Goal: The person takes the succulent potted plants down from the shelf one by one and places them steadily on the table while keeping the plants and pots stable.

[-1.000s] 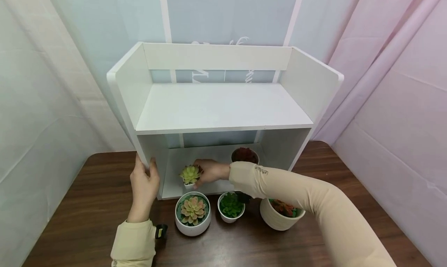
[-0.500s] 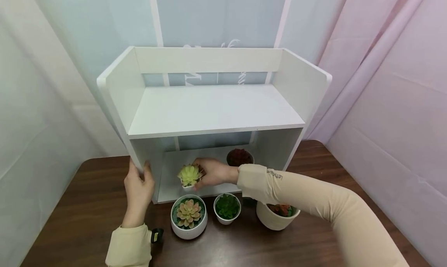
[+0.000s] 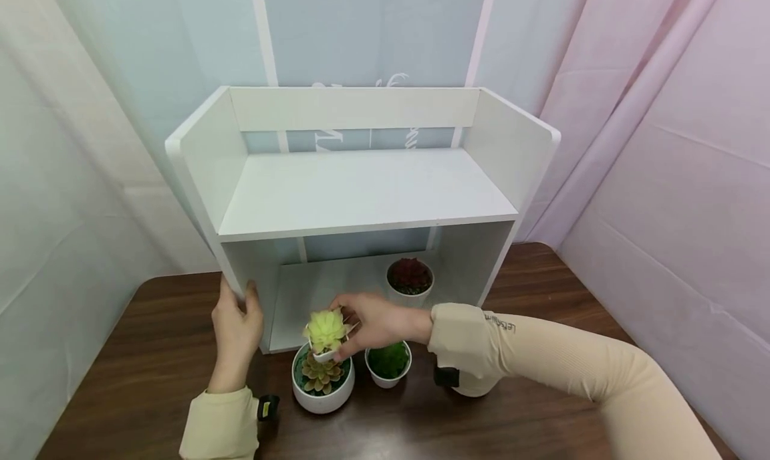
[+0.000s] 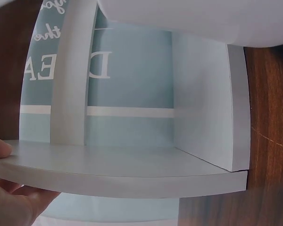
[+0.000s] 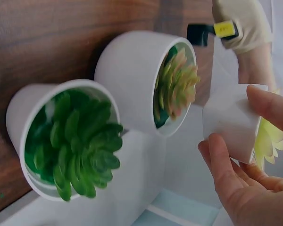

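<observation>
Head view shows your right hand (image 3: 375, 321) pinching the small white pot of pale yellow-green succulent (image 3: 325, 331), carried clear of the white two-tier wooden shelf (image 3: 367, 192) and hovering just above the large white pot with the pink-green rosette (image 3: 322, 380) on the brown table (image 3: 144, 353). You appear to be mid-transfer; next you'll need a free spot and a level set-down. Your left hand (image 3: 236, 326) grips the shelf's left side panel, arm bent, steadying it.
</observation>
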Demonstrator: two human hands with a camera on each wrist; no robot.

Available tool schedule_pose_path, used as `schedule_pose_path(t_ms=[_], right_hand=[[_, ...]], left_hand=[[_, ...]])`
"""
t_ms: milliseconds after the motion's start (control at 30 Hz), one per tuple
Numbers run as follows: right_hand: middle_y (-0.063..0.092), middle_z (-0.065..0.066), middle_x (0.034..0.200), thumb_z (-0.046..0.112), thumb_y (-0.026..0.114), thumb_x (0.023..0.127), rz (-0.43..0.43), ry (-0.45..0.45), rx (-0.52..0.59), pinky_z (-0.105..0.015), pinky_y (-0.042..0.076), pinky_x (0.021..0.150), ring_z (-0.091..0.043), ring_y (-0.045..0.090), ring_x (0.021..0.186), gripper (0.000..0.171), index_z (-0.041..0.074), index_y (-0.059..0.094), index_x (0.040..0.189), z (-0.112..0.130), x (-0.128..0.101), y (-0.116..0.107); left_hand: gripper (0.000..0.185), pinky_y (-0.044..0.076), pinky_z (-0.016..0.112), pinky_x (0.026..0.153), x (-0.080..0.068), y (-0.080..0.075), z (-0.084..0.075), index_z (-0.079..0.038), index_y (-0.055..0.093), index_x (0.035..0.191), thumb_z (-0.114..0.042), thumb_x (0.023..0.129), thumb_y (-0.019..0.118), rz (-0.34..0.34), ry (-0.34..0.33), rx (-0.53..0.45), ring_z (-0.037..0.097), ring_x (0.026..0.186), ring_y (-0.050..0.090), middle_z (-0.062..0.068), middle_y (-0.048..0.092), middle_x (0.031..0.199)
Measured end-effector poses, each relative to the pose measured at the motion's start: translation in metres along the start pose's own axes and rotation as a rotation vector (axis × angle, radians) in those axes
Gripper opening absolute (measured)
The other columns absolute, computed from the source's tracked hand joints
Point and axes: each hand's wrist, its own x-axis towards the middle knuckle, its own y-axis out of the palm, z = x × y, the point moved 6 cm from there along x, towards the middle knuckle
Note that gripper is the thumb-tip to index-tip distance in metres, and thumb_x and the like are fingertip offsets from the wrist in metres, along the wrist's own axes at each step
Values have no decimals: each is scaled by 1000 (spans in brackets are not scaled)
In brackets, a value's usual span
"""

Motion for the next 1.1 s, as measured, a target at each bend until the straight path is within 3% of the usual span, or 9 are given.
schedule_pose_path(t_ms=[167,367,700,1100], right_hand=[[65,-2,104,7,83,71,23,-40,79,-16,51,75,-5,61,85,50,9,58,115,3,-16,6],[66,2,97,8,83,71,35,-79,101,-17,51,74,1,59,74,51,9,59,115,0,-30,12],[63,4,100,3,82,72,73,-101,259,-17,51,82,0,60,87,50,10,60,116,-5,-49,20],[62,5,102,3,83,71,73,-118,313,-20,51,84,0,59,90,49,8,59,114,-13,-64,30]], left_hand=[[40,43,68,84,0,0,1,7,41,135,-5,97,46,-10,-1,8,54,112,53,38,54,123],[40,43,69,84,-1,-1,1,7,41,135,-4,97,46,-3,-9,5,54,113,53,38,53,125],[40,43,68,85,-1,0,-2,7,41,135,-4,97,46,2,-11,5,53,114,52,38,53,125],[42,43,69,83,1,0,-2,7,39,137,-4,97,45,15,18,0,54,114,52,37,52,126]])
